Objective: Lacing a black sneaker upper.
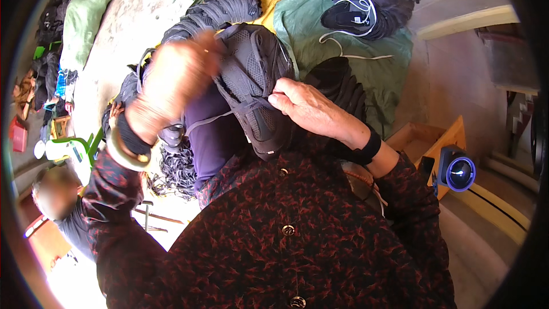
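The grey shoe upper (251,80) was held up between both hands, close above the person's chest. The right hand (306,106) pinched its lower edge with closed fingers. The left hand (177,77), blurred, seemed to grip its left side.

Stacks of grey shoe uppers (223,8) and green sacks (343,40) crowd the space ahead; a bare concrete floor (114,40) lies open at far left.

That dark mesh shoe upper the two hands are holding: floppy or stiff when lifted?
Probably floppy: the shoe upper folds and drapes between the left hand and right hand. Likely light, being thin mesh. Its textured fabric seems unlikely to slip.
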Motion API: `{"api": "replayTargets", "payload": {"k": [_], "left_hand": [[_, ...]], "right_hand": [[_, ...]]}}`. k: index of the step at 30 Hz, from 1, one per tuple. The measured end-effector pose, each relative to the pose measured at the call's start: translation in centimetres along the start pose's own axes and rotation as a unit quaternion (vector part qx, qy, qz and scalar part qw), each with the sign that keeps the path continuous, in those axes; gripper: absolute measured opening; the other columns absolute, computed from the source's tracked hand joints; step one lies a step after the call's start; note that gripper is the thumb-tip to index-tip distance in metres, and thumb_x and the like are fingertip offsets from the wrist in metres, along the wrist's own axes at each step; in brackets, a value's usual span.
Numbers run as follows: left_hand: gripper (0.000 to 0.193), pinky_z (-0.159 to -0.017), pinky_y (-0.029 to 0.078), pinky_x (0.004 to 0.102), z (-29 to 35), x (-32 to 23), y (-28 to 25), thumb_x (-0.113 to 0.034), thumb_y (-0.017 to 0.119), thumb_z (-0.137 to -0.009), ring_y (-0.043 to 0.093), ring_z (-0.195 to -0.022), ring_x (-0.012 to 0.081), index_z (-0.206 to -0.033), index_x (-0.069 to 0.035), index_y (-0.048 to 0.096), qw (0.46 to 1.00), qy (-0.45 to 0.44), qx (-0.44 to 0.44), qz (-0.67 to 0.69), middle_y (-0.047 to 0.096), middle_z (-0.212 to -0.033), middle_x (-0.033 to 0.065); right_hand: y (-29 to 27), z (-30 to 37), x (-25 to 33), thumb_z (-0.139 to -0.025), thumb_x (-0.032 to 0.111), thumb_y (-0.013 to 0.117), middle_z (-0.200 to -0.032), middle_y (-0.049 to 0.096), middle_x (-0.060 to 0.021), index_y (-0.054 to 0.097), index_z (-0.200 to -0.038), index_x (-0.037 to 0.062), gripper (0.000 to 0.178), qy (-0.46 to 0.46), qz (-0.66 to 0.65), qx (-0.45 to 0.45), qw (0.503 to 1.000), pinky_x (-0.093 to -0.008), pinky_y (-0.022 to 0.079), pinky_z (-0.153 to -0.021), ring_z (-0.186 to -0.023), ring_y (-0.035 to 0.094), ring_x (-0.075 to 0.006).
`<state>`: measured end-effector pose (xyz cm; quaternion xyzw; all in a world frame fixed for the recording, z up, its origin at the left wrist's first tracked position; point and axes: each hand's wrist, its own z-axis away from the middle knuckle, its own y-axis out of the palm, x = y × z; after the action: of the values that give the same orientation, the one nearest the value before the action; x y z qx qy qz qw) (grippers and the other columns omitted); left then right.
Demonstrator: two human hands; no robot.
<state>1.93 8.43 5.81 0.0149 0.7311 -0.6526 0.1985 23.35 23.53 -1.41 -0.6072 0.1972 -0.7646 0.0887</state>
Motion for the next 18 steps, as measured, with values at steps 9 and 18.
{"api": "replayTargets", "payload": {"k": [9,18], "left_hand": [[0.022,-0.074,0.054,0.0523,15.4,40.3,-17.0,-0.023,0.054,-0.093,0.069,-0.090,0.0424,-0.100,-0.005,0.065,0.855,-0.351,-0.066,-0.377,0.071,-0.096,0.0234],[0.012,-0.083,0.056,0.0317,13.0,21.6,-0.3,-0.007,0.069,-0.093,0.070,-0.092,0.0164,-0.104,-0.007,0.073,0.965,-0.235,-0.063,0.098,0.075,-0.097,0.0078]], "right_hand": [[-2.1,-0.5,-0.4,-0.104,0.022,0.052,-0.079,0.062,-0.0099,0.057,-0.097,-0.0013,0.025,0.001,-0.074,0.100,0.992,-0.0370,0.048,-0.073,-0.075,0.061,-0.0216],[-3.3,-0.2,1.2,-0.102,0.011,0.045,-0.080,0.061,-0.0089,0.052,-0.108,0.0035,0.011,0.009,-0.023,0.071,0.997,-0.0361,0.049,-0.075,-0.076,0.062,-0.0214]]}}
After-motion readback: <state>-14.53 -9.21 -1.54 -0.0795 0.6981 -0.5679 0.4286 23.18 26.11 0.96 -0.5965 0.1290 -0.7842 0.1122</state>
